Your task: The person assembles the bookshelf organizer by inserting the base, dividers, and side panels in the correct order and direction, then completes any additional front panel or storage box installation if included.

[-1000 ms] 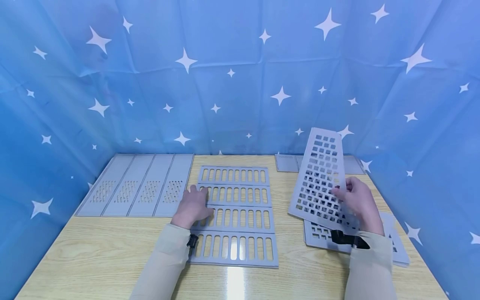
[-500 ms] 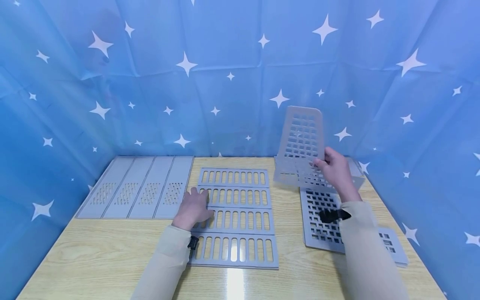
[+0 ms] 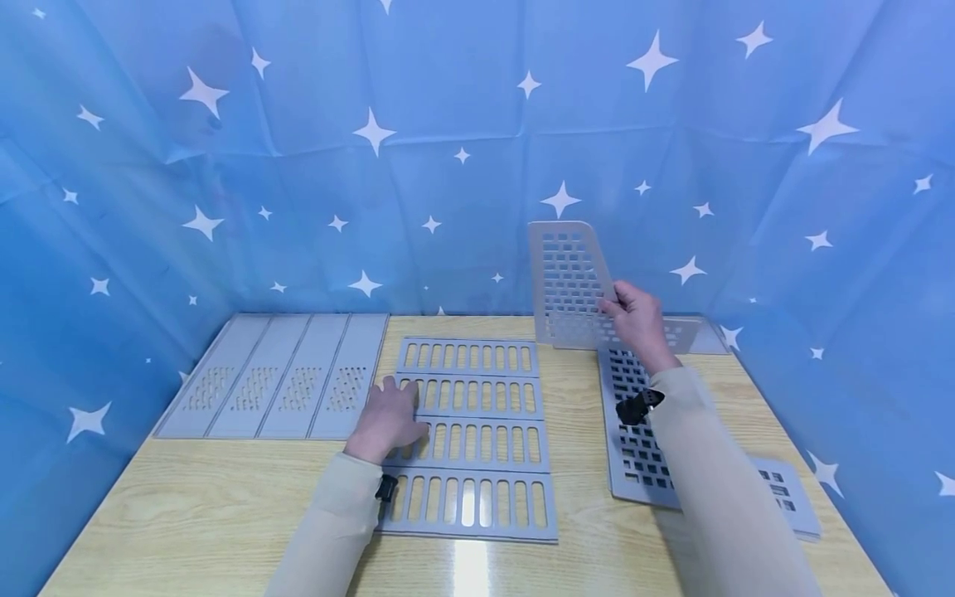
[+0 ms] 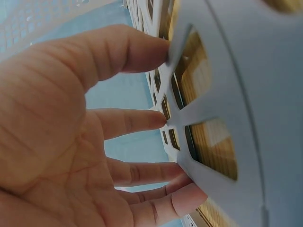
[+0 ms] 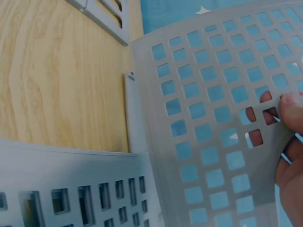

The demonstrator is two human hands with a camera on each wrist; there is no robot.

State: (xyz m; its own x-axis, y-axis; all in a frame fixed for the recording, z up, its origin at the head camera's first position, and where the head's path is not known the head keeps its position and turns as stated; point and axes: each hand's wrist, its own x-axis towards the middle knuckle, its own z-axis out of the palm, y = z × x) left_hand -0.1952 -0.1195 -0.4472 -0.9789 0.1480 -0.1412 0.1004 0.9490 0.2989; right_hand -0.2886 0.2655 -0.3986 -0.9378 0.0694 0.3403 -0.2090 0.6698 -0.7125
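My right hand (image 3: 636, 322) pinches a grey panel with square holes (image 3: 539, 286) by its right edge, thumb on the near face and fingers behind. The panel stands nearly upright at the back of the table, overlapping a low row of grey panels (image 3: 705, 338). In the right wrist view, fingers show through the holes of the held panel (image 5: 154, 113). My left hand (image 3: 385, 419), fingers spread, rests its fingertips on the left side of the slotted grey panels (image 3: 477, 469). The left wrist view shows the thumb and fingertips against a slotted panel (image 4: 279, 118), holding nothing.
Below my right forearm lies a stack of grey panels with square holes (image 3: 616, 473), and another panel (image 3: 802, 506) pokes out to the right. Several panels with small slanted holes (image 3: 239, 344) lie side by side at the left. A blue star-patterned curtain (image 3: 448, 191) surrounds the wooden table (image 3: 209, 506).
My right hand has carried the holed panel up from the stack, back and to the left, and turned it more upright. My left hand has stayed on the slotted panels.
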